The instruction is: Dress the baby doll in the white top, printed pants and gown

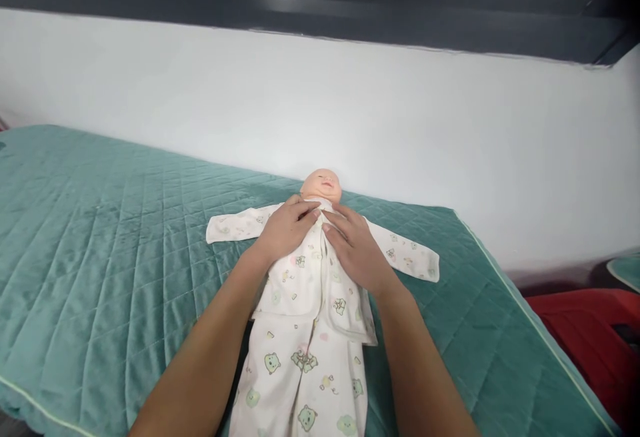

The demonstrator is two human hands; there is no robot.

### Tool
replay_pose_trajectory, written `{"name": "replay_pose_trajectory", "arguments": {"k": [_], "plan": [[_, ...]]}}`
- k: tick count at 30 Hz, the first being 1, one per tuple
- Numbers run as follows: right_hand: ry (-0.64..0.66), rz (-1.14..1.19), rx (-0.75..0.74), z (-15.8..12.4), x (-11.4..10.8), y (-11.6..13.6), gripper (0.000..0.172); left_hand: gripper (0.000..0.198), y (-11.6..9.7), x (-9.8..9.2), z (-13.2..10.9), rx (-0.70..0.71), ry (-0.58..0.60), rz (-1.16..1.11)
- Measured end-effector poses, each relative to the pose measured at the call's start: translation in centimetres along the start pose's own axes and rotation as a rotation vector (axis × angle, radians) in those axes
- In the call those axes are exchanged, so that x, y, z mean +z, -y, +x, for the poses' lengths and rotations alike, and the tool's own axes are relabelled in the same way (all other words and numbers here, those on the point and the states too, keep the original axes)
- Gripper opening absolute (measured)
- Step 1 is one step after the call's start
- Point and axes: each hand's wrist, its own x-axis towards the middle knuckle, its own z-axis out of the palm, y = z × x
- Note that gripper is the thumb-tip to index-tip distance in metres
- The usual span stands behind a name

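Note:
A baby doll [323, 184] lies on its back on a teal quilted bed cover [100, 223]. It wears a white printed top [305, 277] with both sleeves spread sideways, and matching printed trousers [300, 377]. Both of my hands rest on the doll's chest just below its chin. My left hand [286, 227] lies on the left front panel of the top, fingers together and pressed on the cloth near the collar. My right hand [354, 247] lies on the right panel, its fingertips meeting the left hand's at the front opening.
A white wall [400, 123] runs right behind the bed under a dark window frame [350, 10]. A red plastic object [590, 330] stands beside the bed's right edge. More teal cloth [625, 270] shows at the far right.

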Motion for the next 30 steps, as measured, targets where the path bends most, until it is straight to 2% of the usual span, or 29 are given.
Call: {"name": "replay_pose_trajectory", "arguments": {"k": [4,9,10,12,15,17,21,24,28,30], "plan": [[-0.053,0.101,0.019,-0.2,0.1,0.0,0.038,0.034,0.0,-0.2,-0.1,-0.018,-0.001,-0.042],[-0.268,0.231,0.139,-0.7,-0.9,1.4,0.021,0.026,-0.4,-1.0,-0.9,-0.031,-0.124,-0.145],[-0.261,0.233,0.182,-0.9,-1.1,2.1,0.021,0.024,-0.6,-1.1,-1.0,-0.024,-0.130,-0.159],[-0.162,0.215,0.255,-1.3,-1.4,3.4,0.024,0.020,-0.9,-1.1,-1.3,-0.006,-0.101,-0.160],[-0.051,0.128,0.293,-1.6,-1.4,4.8,0.023,0.017,-1.2,-1.0,-1.4,-0.010,-0.034,-0.130],[-0.031,0.108,0.317,-1.6,-1.5,4.9,0.021,0.015,-1.2,-0.9,-1.4,-0.016,-0.009,-0.119],[0.045,0.262,0.387,-1.3,-2.0,3.7,0.017,0.012,-1.3,-1.0,-1.3,0.003,0.010,-0.110],[0.010,0.278,0.380,-1.2,-1.9,3.3,0.017,0.014,-1.8,-0.9,-1.5,-0.029,0.008,-0.123],[-0.122,0.040,0.331,-1.1,-1.0,4.0,0.012,0.016,-2.6,-0.4,-1.7,-0.070,0.015,-0.197],[-0.133,0.035,0.334,-1.1,-0.9,3.9,0.012,0.015,-2.6,-0.3,-1.7,-0.067,0.007,-0.220]]}}
